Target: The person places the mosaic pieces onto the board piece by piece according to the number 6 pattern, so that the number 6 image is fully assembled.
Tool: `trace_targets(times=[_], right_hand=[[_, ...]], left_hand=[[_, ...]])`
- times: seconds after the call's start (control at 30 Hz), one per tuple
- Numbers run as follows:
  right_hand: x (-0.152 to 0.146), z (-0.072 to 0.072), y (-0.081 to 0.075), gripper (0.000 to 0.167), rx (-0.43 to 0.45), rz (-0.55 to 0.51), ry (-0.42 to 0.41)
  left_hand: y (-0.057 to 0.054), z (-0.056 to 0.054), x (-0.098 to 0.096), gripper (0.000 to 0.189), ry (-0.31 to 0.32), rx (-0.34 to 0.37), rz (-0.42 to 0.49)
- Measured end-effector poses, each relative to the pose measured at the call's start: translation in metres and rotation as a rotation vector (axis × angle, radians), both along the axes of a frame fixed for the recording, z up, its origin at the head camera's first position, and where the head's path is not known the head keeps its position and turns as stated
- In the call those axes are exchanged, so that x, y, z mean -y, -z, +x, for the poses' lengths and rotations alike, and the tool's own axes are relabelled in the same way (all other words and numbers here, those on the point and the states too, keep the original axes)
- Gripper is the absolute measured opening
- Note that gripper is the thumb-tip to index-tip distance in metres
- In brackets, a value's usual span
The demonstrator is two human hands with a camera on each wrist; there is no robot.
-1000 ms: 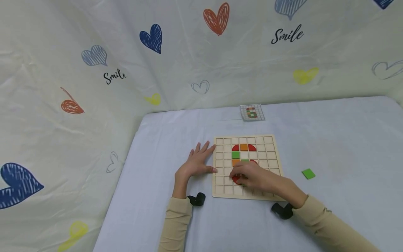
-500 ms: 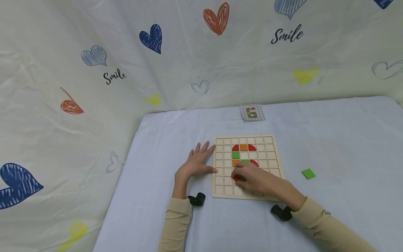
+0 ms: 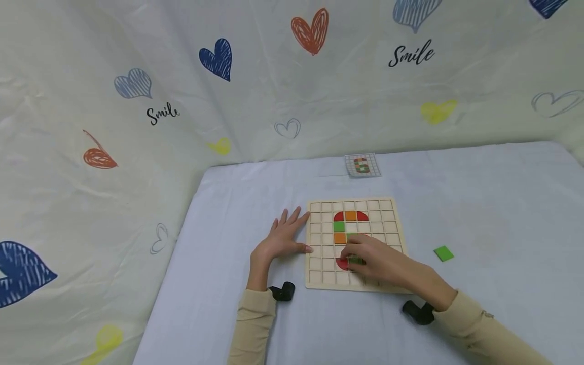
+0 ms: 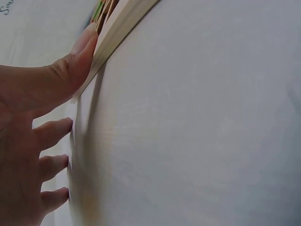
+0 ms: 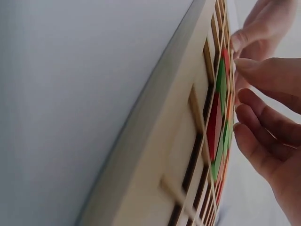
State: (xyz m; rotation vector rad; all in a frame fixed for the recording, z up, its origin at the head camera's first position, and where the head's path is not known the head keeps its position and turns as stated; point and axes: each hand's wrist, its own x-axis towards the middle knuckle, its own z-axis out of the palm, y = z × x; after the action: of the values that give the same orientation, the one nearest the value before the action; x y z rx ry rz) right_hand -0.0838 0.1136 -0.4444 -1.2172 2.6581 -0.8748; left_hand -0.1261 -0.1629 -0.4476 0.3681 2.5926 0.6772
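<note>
A wooden grid board [image 3: 316, 264] lies on the white cloth, with red, orange and green tiles set in its cells. My left hand [image 3: 279, 241] spreads its fingers beside the board's left side, and the thumb [image 4: 84, 47] touches its edge. Over the lower middle of the board is my right hand [image 3: 380, 259], covering several cells. Its fingertips are at a green tile [image 3: 357, 260], just right of a red rounded tile [image 3: 341, 264]. From the right wrist, thumb and fingers [image 5: 254, 150] stand apart, loosely bent, with nothing seen between them.
A loose green tile [image 3: 443, 253] lies on the cloth [image 3: 493, 213] right of the board. Behind the board is a small card [image 3: 370, 172] printed with a coloured grid pattern. A curtain [image 3: 255, 106] with hearts hangs behind the table. Black cameras [image 3: 283, 291] sit at both wrists.
My right hand has shifted slightly right along the lower row, baring more of the red rounded tile. The left hand stays at the board's edge. The head view has tilted a little.
</note>
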Motion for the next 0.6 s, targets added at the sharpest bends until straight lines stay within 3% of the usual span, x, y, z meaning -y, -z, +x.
trace_targets(times=[0.6], right_hand=[[-0.058,0.004,0.003,0.023,-0.021,0.025,0.175]], left_hand=[[0.001,0.001,-0.001,0.094,0.007,-0.014,0.006]])
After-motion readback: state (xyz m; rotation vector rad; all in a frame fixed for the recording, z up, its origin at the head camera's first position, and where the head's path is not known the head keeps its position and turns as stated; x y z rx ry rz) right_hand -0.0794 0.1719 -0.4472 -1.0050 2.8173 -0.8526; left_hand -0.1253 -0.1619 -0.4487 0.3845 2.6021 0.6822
